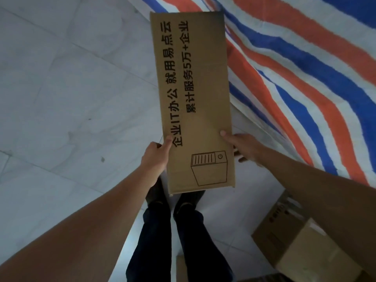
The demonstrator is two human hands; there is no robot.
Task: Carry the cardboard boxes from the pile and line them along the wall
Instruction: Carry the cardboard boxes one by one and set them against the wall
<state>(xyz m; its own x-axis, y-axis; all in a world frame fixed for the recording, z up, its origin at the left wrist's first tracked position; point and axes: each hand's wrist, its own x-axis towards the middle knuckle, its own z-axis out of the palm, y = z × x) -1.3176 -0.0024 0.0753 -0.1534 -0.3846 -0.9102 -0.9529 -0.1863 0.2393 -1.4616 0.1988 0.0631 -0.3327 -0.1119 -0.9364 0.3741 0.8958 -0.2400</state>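
Observation:
A long brown cardboard box [195, 94] with black printed characters and a drawing of a machine is held out in front of me, above the floor. My left hand [156, 157] grips its left edge, thumb on the printed face. On the box's right edge my right hand [242, 147] holds it, thumb on top and fingers underneath. More cardboard boxes [295, 247] sit on the floor at the lower right.
A red, white and blue striped tarp [305, 68] covers the right side. Pale floor tiles [71, 88] spread to the left. My legs and dark shoes [179, 202] stand below the box. Another box edge shows at the bottom.

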